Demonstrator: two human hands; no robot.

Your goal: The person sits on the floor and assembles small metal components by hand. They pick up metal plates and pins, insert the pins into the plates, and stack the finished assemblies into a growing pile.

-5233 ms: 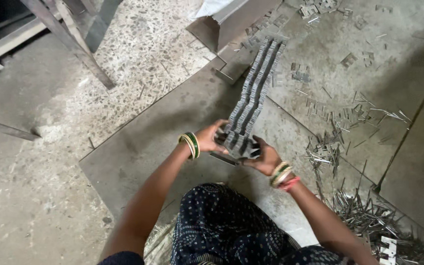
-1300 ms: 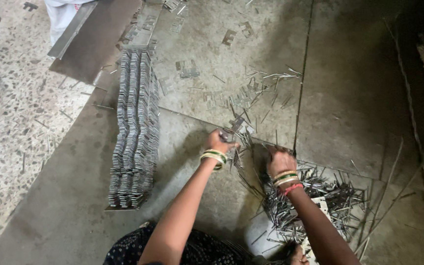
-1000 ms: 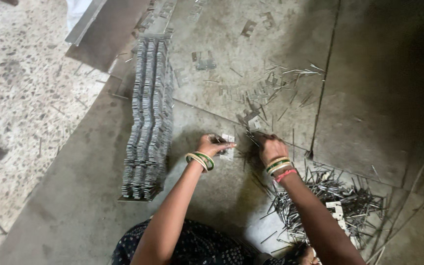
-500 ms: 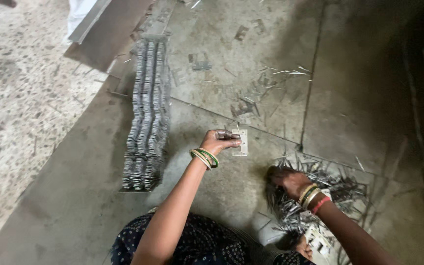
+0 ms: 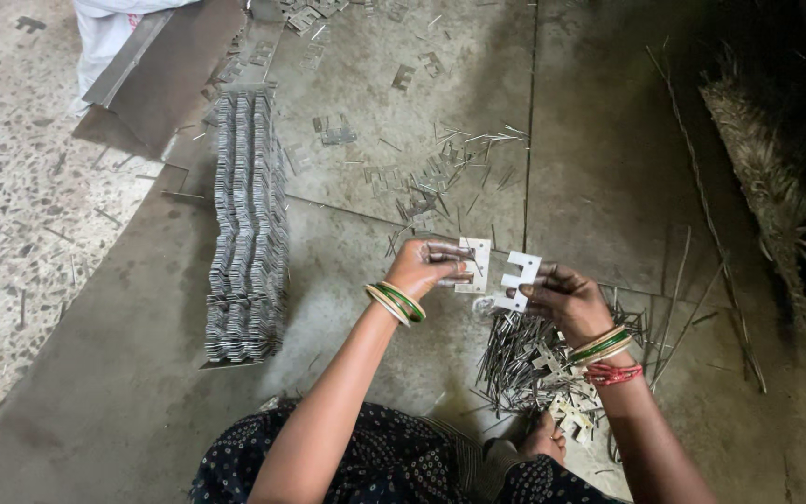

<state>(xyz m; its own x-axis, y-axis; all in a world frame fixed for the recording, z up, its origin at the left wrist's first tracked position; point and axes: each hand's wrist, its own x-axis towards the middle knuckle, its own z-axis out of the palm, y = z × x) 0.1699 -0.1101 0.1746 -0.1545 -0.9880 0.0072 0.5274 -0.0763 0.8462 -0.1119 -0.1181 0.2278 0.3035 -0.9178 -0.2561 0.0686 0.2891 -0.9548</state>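
Left hand [image 5: 426,269] pinches one pale plate [image 5: 475,265], right hand [image 5: 562,297] another plate [image 5: 518,280], above the scrap pile [image 5: 524,355]. I'd align notches squarely before adding to the stacked row [image 5: 246,229].

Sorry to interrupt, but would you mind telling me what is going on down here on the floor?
A person sitting on the floor holds a flat, pale, notched metal stamping in each hand: one in the left hand and another in the right hand, close together but apart. Below the right hand lies a loose pile of stampings and thin metal strips. To the left, a long neat row of stacked stampings lies on a metal sheet. More pieces are scattered further away.
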